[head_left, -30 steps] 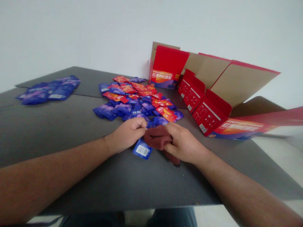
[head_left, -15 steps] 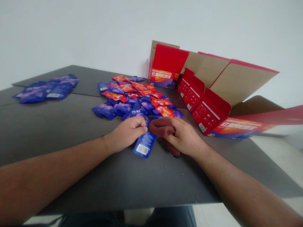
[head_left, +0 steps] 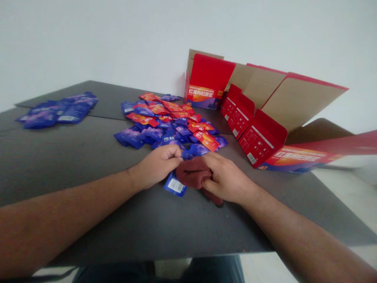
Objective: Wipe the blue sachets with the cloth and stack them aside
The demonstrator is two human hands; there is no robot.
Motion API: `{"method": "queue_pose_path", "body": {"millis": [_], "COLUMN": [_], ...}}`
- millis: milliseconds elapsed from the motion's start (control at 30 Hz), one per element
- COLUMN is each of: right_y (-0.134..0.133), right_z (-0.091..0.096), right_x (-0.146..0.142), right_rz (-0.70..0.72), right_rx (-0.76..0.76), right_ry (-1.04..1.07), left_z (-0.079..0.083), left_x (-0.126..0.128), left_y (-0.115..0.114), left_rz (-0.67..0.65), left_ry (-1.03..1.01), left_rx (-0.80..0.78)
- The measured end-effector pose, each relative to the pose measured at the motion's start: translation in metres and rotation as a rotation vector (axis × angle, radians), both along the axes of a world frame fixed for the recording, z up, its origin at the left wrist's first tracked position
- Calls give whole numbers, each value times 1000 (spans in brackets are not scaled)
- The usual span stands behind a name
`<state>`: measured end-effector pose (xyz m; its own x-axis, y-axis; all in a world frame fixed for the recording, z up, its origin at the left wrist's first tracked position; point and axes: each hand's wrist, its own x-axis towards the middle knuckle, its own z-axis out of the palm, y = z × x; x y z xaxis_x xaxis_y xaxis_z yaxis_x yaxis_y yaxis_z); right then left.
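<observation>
My left hand (head_left: 157, 165) is closed, pinching the upper part of a blue sachet (head_left: 174, 185) whose barcode end points toward me. In my right hand (head_left: 225, 177) is a folded brown cloth (head_left: 193, 173), pressed over the middle of that sachet and hiding much of it. Just beyond both hands lies a loose pile of blue and red sachets (head_left: 167, 118).
A second heap of blue sachets (head_left: 59, 110) lies at the far left of the dark table (head_left: 141, 224). Open red cartons (head_left: 260, 137) with raised flaps stand on the right, before a white wall. One carton (head_left: 206, 94) stands behind the pile.
My right hand has moved the cloth toward me and to the left, down along the sachet, covering more of it. My left hand has stayed in place.
</observation>
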<state>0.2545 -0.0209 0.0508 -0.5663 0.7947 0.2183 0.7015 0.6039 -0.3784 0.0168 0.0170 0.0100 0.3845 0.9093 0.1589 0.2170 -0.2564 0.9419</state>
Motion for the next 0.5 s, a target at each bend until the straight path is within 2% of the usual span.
{"method": "queue_pose_path", "body": {"millis": [67, 200, 367, 500], "right_y": [0, 3, 1, 3], "right_z": [0, -1, -1, -2], "right_x": [0, 3, 2, 4], "right_rz": [-2, -112, 25, -78], "right_rx": [7, 33, 19, 36], "right_ry": [-3, 17, -23, 5], "left_z": [-1, -3, -2, -3], "left_x": [0, 0, 0, 0], "left_y": [1, 1, 1, 1], "left_rz": [1, 8, -2, 8], "left_ry": [-4, 6, 2, -8], "left_rx": [-1, -13, 16, 4]}}
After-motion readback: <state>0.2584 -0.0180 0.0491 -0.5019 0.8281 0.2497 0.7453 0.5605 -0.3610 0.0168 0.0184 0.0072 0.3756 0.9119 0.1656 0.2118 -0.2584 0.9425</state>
